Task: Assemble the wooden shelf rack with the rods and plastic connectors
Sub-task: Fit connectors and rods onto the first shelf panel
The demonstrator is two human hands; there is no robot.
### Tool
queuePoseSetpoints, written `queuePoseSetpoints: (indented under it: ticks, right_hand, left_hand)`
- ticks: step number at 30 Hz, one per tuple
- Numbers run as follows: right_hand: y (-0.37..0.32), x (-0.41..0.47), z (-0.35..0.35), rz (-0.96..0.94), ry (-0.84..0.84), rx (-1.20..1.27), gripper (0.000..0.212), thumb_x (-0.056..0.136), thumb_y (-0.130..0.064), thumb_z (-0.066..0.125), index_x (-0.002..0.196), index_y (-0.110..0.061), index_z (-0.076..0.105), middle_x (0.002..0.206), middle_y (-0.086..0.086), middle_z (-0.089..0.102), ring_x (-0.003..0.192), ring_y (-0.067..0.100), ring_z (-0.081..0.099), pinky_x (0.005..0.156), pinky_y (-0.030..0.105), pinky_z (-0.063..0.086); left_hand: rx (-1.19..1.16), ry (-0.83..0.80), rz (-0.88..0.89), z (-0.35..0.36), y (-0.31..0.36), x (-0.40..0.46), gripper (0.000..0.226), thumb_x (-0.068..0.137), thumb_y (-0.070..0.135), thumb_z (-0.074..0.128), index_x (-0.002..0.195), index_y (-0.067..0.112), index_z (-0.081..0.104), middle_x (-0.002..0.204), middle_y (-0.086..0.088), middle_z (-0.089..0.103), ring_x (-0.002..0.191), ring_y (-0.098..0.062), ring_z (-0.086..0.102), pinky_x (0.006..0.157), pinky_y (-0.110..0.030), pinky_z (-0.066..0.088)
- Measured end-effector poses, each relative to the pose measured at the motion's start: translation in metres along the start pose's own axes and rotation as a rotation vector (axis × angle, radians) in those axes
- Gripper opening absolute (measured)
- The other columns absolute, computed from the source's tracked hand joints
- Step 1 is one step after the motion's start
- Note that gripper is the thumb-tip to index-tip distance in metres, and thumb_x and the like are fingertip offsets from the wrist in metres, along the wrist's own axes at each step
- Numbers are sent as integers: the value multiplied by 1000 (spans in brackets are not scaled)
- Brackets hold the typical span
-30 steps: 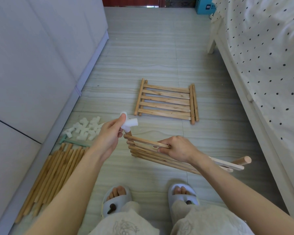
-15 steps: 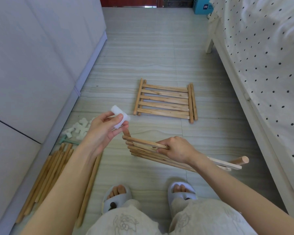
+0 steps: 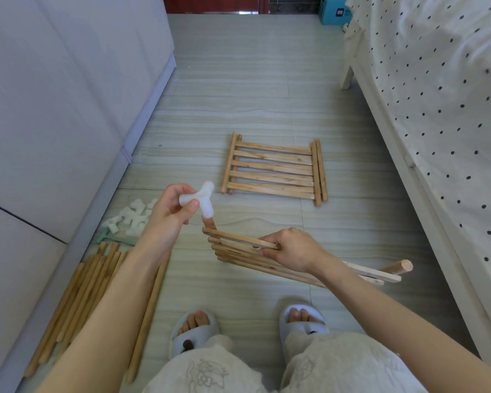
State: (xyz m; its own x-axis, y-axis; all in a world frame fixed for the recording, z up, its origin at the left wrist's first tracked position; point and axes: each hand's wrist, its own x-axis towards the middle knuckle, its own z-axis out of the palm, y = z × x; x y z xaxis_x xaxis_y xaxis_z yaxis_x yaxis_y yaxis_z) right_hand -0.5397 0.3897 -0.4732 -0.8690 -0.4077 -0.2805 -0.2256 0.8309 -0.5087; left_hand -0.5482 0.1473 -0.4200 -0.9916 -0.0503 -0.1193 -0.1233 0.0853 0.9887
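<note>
White translucent plastic T-shaped connector (image 3: pixel 196 200), light and likely slippery, is pinched in the left hand (image 3: pixel 169 214) just above the rod end of the slatted wooden shelf panel (image 3: pixel 240 248); the right hand (image 3: pixel 291 249) grips a stiff slat mid-panel, steadying it above the floor.

1. Loose rods (image 3: pixel 77 302), 8 o'clock: partly covered by left forearm; count unclear.
2. Spare connectors (image 3: pixel 131 217), 9 o'clock: pile half hidden behind left hand (image 3: pixel 165 219).
3. Held slat panel (image 3: pixel 238 248): middle hidden under right hand (image 3: pixel 292 249).
4. Blue box (image 3: pixel 335 12), 1 o'clock: cut by top edge.
</note>
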Motion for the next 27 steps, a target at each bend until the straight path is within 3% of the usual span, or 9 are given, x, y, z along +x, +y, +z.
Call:
queuePoseSetpoints:
  ticks: [6, 11, 14, 17, 20, 22, 23, 25, 27]
  right_hand:
    - [-1, 0, -2, 6, -9, 6, 23, 91, -40, 54, 111, -38, 66, 93, -4, 70, 90, 19, 60, 80, 33, 48]
    - [-2, -1, -1, 12, -10, 6, 22, 92, -40, 53, 110, -38, 66, 91, -4, 70, 90, 19, 60, 77, 31, 46]
    - [-3, -1, -1, 18, -15, 0, 23, 92, -41, 53, 111, -38, 66, 93, -2, 70, 91, 21, 60, 78, 32, 46]
    - [-3, -1, -2, 23, -13, -3, 23, 92, -40, 54, 110, -37, 66, 93, -2, 70, 91, 21, 60, 79, 33, 47]
    - [-4, -1, -1, 18, -13, -1, 24, 92, -40, 53, 112, -38, 66, 95, -2, 71, 92, 21, 60, 80, 34, 48]
    - [-3, -1, -1, 11, -10, 0, 24, 92, -40, 53, 113, -39, 65, 94, -2, 70, 91, 21, 60, 79, 33, 48]
    - [-3, -1, -1, 8, -7, 0, 24, 92, -40, 53, 113, -39, 65, 93, -2, 70, 90, 21, 60, 79, 33, 48]
    - [-3, 0, -1, 3, 0, -4, 24, 92, -39, 53, 113, -38, 65, 95, -2, 71, 92, 21, 60, 80, 33, 48]
    - [-3, 1, 0, -3, 7, -13, 25, 92, -40, 53, 114, -38, 65, 97, -2, 71, 93, 21, 60, 81, 33, 48]
  left_hand:
    - [48, -91, 19, -9, -2, 4, 35, 94, 1, 46, 95, 31, 63, 87, -2, 51, 78, -14, 41, 66, -25, 32]
    - [43, -173, -48, -10, 6, 11, 40, 91, 2, 47, 76, 30, 71, 86, 0, 56, 74, -13, 44, 63, -25, 31]
    - [6, -128, -45, -7, 10, 12, 23, 81, 17, 52, 65, 23, 66, 88, 5, 60, 76, -13, 45, 59, -24, 30]
    - [179, -149, 1, 1, 6, 8, 14, 82, 33, 63, 80, 19, 61, 77, 11, 62, 70, -4, 47, 64, -20, 36]
    - [274, -112, 38, 5, 1, 7, 8, 88, 26, 63, 92, 22, 57, 94, 9, 63, 84, -1, 52, 76, -22, 39]
    - [350, -133, 57, 4, 0, 5, 14, 90, 28, 60, 104, 28, 59, 107, 6, 60, 98, 4, 51, 83, -14, 38]
    - [416, -133, 71, 3, 1, 5, 16, 91, 28, 58, 107, 29, 60, 115, 5, 55, 107, 3, 48, 90, -14, 36]
    - [581, -109, 109, 3, 4, 5, 19, 93, 25, 56, 111, 27, 62, 129, 3, 41, 124, -9, 36, 103, -27, 31]
    - [745, -106, 182, 6, 8, 6, 23, 94, 20, 54, 115, 20, 64, 136, -3, 36, 126, -19, 33, 106, -32, 25]
